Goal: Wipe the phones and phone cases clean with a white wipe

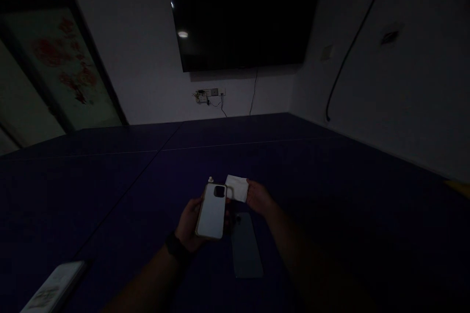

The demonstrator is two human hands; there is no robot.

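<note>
My left hand (190, 225) is wrapped round a phone (212, 212) in a case, its pale back and dark camera block facing me. To the right of it, my right hand (258, 196) grips the edge of a folded white tissue or cloth (237, 188); which of the two cannot be made out. A second phone (246, 247), greyish, lies back up on the dark blue surface below the hands. Just beyond the top of the held phone shows a small white object (210, 179), too small to name.
The dark blue surface (121, 220) runs to the wall. A white box-like item (55, 286) with a printed face lies at the lower left. A large screen (246, 14) hangs on the wall above sockets (211, 93) with cables. The room is dim.
</note>
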